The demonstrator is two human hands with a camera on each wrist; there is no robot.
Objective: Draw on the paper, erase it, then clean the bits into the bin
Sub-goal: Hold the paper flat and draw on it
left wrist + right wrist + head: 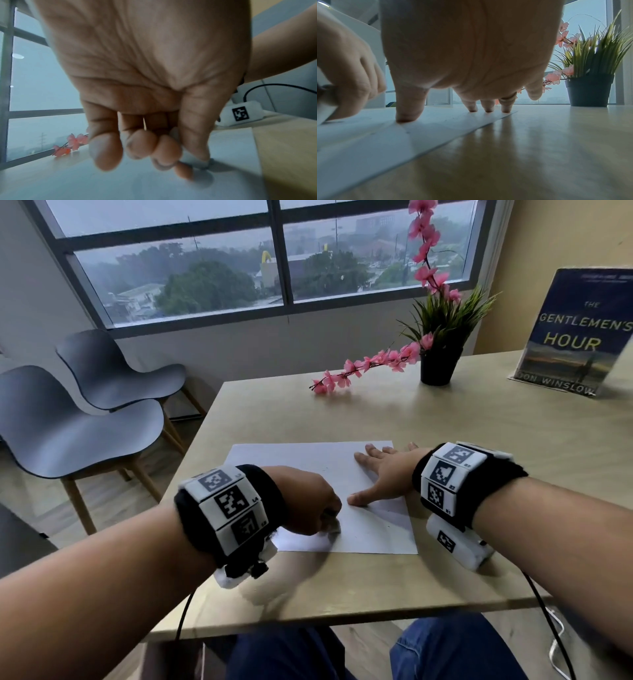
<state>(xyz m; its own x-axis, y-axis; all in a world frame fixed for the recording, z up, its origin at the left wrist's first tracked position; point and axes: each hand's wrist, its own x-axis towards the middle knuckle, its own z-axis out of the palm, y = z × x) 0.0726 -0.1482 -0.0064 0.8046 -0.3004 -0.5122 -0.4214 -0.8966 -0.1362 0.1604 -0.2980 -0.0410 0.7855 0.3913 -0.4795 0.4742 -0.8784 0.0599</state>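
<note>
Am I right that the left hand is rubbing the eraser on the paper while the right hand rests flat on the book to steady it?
Not quite: the right hand rests on the paper, not the book, which stands apart at the table's far right. The head view shows this. The left hand does rub the eraser on the paper.

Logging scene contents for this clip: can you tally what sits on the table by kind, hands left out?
Paper: 1
Eraser, pinched in the left hand: 1
Potted plant: 1
Pink flower branch: 1
Book: 1
Total: 5
No bin is in view.
</note>
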